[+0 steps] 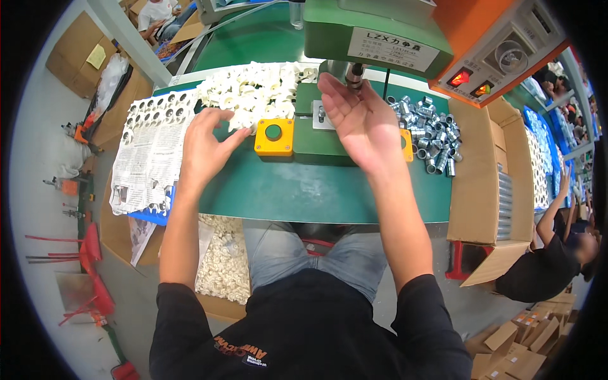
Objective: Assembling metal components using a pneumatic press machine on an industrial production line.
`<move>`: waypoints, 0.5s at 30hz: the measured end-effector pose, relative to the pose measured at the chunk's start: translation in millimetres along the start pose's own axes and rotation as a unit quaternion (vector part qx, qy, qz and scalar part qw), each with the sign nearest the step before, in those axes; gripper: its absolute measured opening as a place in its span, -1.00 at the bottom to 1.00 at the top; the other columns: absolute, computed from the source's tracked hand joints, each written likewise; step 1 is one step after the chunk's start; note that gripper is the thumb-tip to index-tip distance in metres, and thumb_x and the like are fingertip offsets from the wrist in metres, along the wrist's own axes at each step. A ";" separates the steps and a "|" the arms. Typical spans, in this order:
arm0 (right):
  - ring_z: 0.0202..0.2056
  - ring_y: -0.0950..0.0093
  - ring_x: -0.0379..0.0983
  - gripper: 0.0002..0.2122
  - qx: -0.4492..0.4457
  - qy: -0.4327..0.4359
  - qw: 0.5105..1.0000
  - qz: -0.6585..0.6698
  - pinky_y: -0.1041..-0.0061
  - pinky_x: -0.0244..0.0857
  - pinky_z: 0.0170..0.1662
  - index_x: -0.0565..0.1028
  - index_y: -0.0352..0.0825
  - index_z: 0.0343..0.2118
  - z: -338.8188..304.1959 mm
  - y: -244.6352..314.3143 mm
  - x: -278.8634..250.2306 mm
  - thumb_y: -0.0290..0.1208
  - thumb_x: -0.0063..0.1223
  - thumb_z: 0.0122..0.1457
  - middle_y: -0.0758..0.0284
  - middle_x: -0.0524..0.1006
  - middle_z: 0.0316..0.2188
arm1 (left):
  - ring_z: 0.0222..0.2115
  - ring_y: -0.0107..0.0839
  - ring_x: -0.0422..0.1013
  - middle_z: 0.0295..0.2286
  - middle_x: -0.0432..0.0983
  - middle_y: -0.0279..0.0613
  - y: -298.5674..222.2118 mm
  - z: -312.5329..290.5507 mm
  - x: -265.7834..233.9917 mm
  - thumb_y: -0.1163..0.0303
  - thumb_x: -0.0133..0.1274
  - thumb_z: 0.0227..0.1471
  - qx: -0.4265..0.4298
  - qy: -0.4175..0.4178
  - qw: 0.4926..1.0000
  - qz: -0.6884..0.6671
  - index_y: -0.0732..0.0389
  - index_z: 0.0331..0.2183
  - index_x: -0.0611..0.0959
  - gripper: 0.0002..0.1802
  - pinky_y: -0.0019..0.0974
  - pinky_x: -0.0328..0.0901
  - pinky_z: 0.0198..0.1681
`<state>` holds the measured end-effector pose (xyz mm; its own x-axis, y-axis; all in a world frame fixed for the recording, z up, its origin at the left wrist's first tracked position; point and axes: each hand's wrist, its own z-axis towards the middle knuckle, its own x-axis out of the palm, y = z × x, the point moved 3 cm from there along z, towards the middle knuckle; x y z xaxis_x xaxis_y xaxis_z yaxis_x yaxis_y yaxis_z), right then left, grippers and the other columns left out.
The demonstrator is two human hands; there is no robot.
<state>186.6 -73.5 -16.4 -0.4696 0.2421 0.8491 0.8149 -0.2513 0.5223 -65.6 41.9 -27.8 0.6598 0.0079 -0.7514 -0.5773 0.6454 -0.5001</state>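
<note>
My left hand (209, 142) is open, thumb and fingers apart, at the near edge of a pile of white plastic parts (266, 88). My right hand (366, 130) is raised with its palm showing and fingers stretched out, close by the metal ram (354, 75) of a green bench press (326, 31); no object shows in it. Beside that hand, a small metal plate (322, 116) sits on the press base (320, 145), partly covered by the fingers. Between my hands stands a yellow box with a green button (274, 138). A similar yellow box (406, 145) is half hidden behind my right wrist.
Shiny metal sleeves (434, 136) lie heaped right of the press. An orange control box (487, 57) with lit switches hangs above them. Newspaper (149, 158) with rows of white parts covers the left. Cardboard boxes (475, 171) stand right; a box of white parts (221, 266) sits below the table.
</note>
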 end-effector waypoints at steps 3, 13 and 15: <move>0.17 0.09 0.44 -0.72 0.002 0.023 0.998 0.063 0.16 0.41 0.21 0.38 -0.39 -0.01 2.2 -4.6 -0.9 -0.33 -0.40 0.53 -0.09 0.45 0.14 | -0.36 -0.23 0.52 -0.29 0.62 -0.12 -27.5 11.4 8.2 0.21 0.46 -0.14 0.025 -0.007 0.999 -0.041 0.29 -0.26 0.72 -0.56 -0.20 0.44 -0.22; -0.05 0.12 0.58 -0.71 -0.153 -0.075 0.974 -0.147 0.23 0.48 0.03 0.24 -0.42 0.09 -47.9 26.6 -29.6 -0.34 -0.14 0.47 -0.11 0.50 0.04 | -0.27 -0.17 0.53 -0.30 0.60 -0.13 -90.2 45.7 62.6 0.21 0.47 -0.17 0.137 0.038 0.983 -0.113 0.29 -0.25 0.73 -0.54 -0.18 0.43 -0.15; -0.08 0.23 0.60 -0.65 -0.203 -0.073 0.944 -0.252 0.33 0.48 0.00 0.16 -0.39 0.15 -69.1 30.1 -46.7 -0.40 -0.06 0.43 -0.12 0.52 0.01 | -0.25 -0.12 0.52 -0.30 0.60 -0.13 -97.8 50.3 72.8 0.19 0.46 -0.17 0.135 0.049 0.981 -0.130 0.29 -0.27 0.73 -0.54 -0.16 0.42 -0.13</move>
<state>209.6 -157.1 -34.8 -0.6860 0.5460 0.4808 0.2903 -0.4006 0.8691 63.1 17.8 -12.0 0.7109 -0.2489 -0.6578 -0.2380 0.7950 -0.5580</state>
